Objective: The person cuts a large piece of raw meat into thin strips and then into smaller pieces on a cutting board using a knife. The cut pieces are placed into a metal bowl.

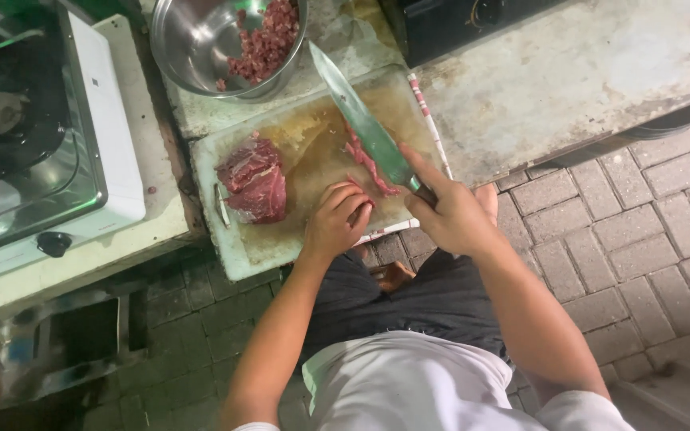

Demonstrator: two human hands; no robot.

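right hand (450, 217): grip closed on knife (365, 128) handle, blade over strip | left hand (335, 219): fingers curled, pinning meat strip (370, 165) mid-board (313, 152) | strip: soft, wet, likely slippery, light; hold flat near the cut with fingertips tucked | slab (255, 177) left on board, heavier, floppy | bowl (225, 40) beyond board, diced meat inside

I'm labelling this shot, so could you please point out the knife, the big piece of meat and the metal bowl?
knife (365, 128): head view, on the middle of the blade.
big piece of meat (255, 179): head view, on its red top face.
metal bowl (189, 40): head view, on the bare inner wall.
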